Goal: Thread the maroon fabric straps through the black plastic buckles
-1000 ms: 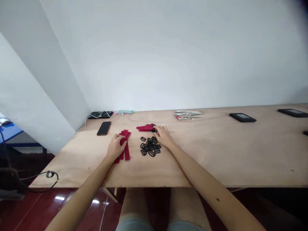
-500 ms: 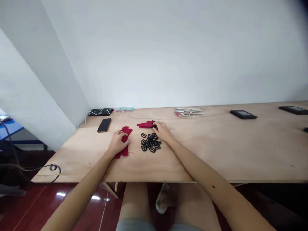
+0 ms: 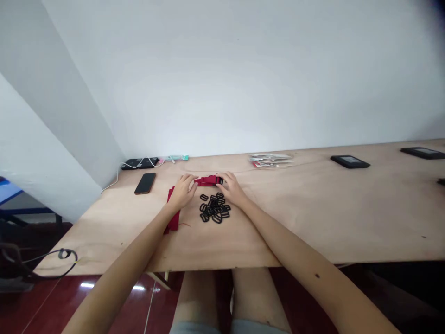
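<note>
1. A plywood worktop with pale, lightly grained wood runs across the view beneath a smooth white wall. Its near edge cuts across a glossy dark red floor, with the person's bare legs below.
2. Along the far edge lie two flat black devices, a stack of shiny packets, and a black charging unit with a thin white cable. A black smartphone lies nearer, face up.
3. Left of centre, a pile of red fabric strips lies with its middle hidden beneath the left hand and forearm.
4. A short red fabric strap lies across the gap between the hands, its ends partly hidden by fingers. The right hand curls over its right end, gripping it, and a small dark fitting shows there. The left fingertips meet its left end; whether they grip is hard to tell.
5. Just below the strap, black plastic strap slides lie in a loose, overlapping heap of rounded rectangles, too tangled to count.
</note>
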Demonstrator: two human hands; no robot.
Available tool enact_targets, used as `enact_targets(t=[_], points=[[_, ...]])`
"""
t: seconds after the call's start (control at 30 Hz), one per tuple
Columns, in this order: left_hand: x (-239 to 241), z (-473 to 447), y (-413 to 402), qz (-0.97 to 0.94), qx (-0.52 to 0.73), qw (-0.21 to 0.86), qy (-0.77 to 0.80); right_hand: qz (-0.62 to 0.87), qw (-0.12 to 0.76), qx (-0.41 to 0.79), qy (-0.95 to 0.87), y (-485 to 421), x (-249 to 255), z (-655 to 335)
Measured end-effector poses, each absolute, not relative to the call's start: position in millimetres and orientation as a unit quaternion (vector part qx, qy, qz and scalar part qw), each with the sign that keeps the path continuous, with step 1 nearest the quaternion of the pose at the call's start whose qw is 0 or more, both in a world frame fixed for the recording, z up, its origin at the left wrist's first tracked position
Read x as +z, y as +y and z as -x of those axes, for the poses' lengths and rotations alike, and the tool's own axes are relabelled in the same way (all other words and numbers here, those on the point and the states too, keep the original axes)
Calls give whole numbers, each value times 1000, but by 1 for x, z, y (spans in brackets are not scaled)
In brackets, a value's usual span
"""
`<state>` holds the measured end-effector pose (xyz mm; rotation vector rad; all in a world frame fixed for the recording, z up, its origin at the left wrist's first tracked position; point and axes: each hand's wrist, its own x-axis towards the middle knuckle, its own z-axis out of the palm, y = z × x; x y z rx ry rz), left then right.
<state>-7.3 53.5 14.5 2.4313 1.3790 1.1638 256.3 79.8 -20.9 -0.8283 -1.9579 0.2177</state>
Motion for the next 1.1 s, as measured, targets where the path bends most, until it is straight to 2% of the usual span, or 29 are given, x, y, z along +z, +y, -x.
enact_targets(t=[0.1, 0.27, 0.4, 0.63, 0.77, 0.87, 1.1], points=[[13, -10, 77, -764, 442, 157, 444, 316, 487, 79, -810, 72, -16, -255], [7, -17, 81, -664, 467, 432, 392, 285, 483, 91, -823, 60, -8, -255], [12, -16, 64, -607, 473, 529, 358, 277, 487, 105, -822, 54, -2, -255], [15, -24, 53, -614, 463, 535, 350, 260, 522, 164, -795, 42, -1, -245], [6, -23, 57, -590, 447, 587, 327, 253, 501, 191, -805, 45, -6, -243], [1, -19, 62, -531, 476, 621, 326, 290, 526, 212, -771, 50, -8, -245], [-4, -22, 60, -529, 484, 602, 351, 286, 524, 235, -767, 48, -8, -242]])
